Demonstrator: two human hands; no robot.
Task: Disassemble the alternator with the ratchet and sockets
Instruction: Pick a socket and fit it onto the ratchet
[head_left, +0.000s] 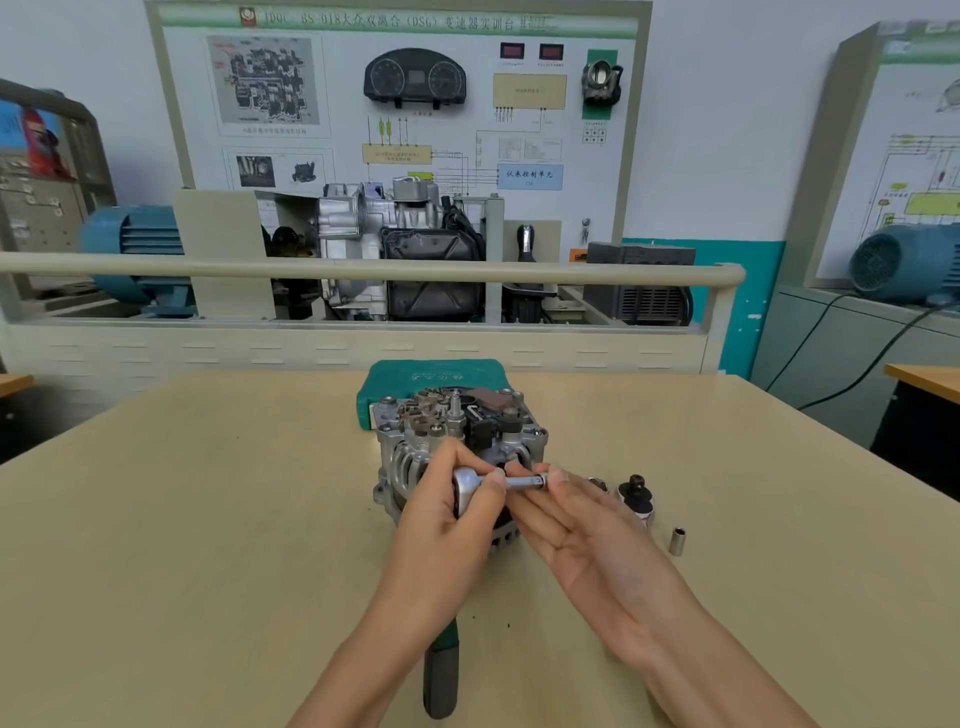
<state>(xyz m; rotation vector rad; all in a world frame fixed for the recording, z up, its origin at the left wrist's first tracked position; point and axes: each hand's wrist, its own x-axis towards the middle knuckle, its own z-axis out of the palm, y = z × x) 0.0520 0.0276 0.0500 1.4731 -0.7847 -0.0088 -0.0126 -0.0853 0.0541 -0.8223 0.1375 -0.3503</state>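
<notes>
Early days — your left hand (447, 499) grips the ratchet (470, 486), right hand (576, 514) pinches its socket (527, 482), alternator (457, 441) rear parts still bolted on.

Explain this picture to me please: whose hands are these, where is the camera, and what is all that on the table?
No robot here: a person wears a camera on the head, looking down at their own hands. The left hand holds the head of a ratchet, its green handle pointing towards the person. The right hand pinches the metal extension on it. Behind them on the table stands the alternator, with a green tool case beyond. To the right lie a loose socket and a small black part.
</notes>
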